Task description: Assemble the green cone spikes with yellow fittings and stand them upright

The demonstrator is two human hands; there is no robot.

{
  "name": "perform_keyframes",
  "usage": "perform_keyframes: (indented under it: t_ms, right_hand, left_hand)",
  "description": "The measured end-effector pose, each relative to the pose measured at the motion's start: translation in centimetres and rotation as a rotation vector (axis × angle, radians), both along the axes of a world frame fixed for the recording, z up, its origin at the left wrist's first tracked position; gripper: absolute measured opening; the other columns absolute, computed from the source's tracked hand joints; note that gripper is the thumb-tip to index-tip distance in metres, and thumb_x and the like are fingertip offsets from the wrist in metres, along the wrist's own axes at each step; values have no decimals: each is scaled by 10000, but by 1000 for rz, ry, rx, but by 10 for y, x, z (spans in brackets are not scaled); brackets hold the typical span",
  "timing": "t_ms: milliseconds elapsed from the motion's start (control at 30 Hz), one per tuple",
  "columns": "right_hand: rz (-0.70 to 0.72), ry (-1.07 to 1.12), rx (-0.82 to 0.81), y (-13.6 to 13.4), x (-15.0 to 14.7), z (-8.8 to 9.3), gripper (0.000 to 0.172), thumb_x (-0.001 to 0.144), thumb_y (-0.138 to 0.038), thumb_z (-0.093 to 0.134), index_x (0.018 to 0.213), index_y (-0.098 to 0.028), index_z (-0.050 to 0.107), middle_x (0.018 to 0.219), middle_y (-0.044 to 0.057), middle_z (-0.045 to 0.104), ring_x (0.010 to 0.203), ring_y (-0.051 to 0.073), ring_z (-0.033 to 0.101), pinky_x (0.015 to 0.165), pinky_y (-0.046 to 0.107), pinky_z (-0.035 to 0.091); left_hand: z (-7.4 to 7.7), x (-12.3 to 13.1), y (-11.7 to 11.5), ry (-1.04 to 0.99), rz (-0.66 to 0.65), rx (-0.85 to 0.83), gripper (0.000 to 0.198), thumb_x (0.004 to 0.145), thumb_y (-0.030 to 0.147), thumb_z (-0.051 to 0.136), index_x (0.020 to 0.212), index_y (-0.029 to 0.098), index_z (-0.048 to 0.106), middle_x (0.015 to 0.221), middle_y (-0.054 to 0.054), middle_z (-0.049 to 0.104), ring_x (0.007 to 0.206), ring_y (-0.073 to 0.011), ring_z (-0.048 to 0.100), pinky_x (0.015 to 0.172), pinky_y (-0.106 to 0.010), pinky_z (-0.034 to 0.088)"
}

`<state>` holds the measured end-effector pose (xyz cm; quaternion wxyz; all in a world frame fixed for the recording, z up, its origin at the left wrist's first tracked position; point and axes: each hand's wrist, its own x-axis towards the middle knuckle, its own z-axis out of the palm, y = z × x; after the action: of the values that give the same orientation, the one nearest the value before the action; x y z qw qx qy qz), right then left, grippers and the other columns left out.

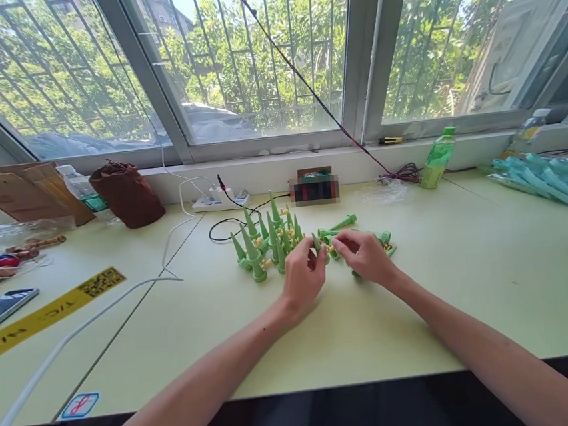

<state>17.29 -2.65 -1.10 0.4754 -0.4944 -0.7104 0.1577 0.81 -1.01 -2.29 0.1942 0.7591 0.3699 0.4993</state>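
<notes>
Near the middle of the table, my left hand [304, 273] has its fingers closed around a green cone [316, 242] whose tip points up. Just to the right, my right hand [366, 256] pinches a small yellow piece [330, 249] against the cone's side. Several green cones with yellow pieces [253, 255] stand upright in a cluster to the left of and behind my left hand. Several green tubular parts [344, 222] lie on their sides behind and around my right hand, which partly hides them.
Behind the cones are a power strip [221, 201] and a dark device [313, 189]. A white cable [107, 309] crosses the left side. A brown pouch [127, 194], a phone [3, 311], a green bottle [438, 159] and bagged turquoise items [542, 178] lie farther out.
</notes>
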Motion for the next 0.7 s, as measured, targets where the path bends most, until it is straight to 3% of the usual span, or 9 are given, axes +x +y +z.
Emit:
perform_keyframes:
  t_ms: [500, 600, 700]
  right_hand:
    - [-45, -89, 28, 2, -1, -1, 475, 942, -455, 449, 548, -191, 428, 502, -40, 318, 490, 109, 291, 490, 265, 244]
    - [-46, -94, 33, 2, -1, -1, 484, 946, -445, 444, 535, -192, 410, 493, -41, 315, 482, 108, 288, 490, 269, 236]
    - [-34, -67, 16, 1, -1, 0, 420, 939, -426, 466, 598, -186, 510, 506, -35, 396, 485, 111, 335, 494, 263, 265]
  left_hand:
    - [-1, 0, -1, 25, -22, 4, 172, 917, 348, 515, 844, 194, 541, 670, 17, 530, 551, -101, 485, 526, -221, 419]
    - [-1, 0, 0, 23, -21, 7, 176, 916, 345, 517, 827, 194, 527, 660, 23, 518, 540, -96, 475, 523, -218, 418]
    - [-1, 0, 0, 22, -22, 2, 165, 917, 339, 517, 845, 192, 539, 667, 21, 528, 541, -96, 482, 522, -218, 418]
